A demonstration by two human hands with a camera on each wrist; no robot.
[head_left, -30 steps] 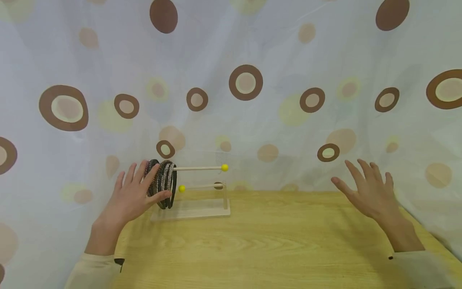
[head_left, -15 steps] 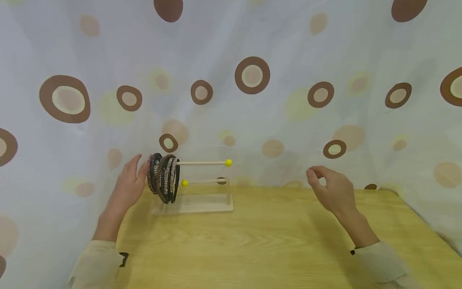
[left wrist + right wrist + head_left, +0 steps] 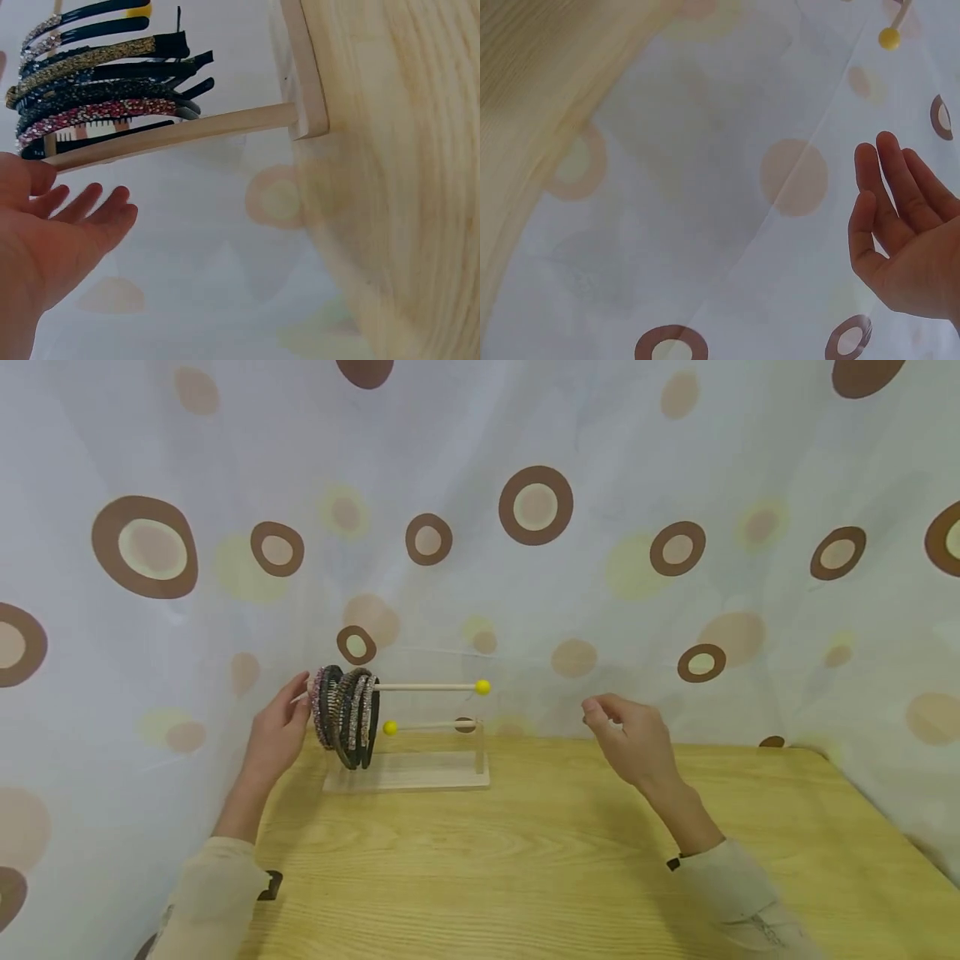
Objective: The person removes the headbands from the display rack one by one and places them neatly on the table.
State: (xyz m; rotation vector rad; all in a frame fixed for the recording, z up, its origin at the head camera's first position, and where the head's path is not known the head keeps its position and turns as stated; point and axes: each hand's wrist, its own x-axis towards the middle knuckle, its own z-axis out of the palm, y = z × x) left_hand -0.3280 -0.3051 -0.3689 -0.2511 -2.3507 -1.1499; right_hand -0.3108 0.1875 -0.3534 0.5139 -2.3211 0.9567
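While the left hand (image 3: 277,735) pinches the stand (image 3: 431,772), the empty, loosely curved right hand (image 3: 637,739) should best avoid jolting the headbands (image 3: 355,727).

On the tabletop (image 3: 465,868), toward the person's left and close to the curtain (image 3: 457,435) behind, is the stand (image 3: 431,770). Its upper rod (image 3: 427,687) runs rightward from the left post (image 3: 180,133) to a ball at the end (image 3: 483,687); the lower rod (image 3: 431,726) runs leftward from the right post (image 3: 480,750). Headbands (image 3: 347,718) hang together on the upper rod's left end. The left hand (image 3: 273,739) is at the top of the left post; the right hand (image 3: 637,739) is above the tabletop, right of the stand and apart from it.
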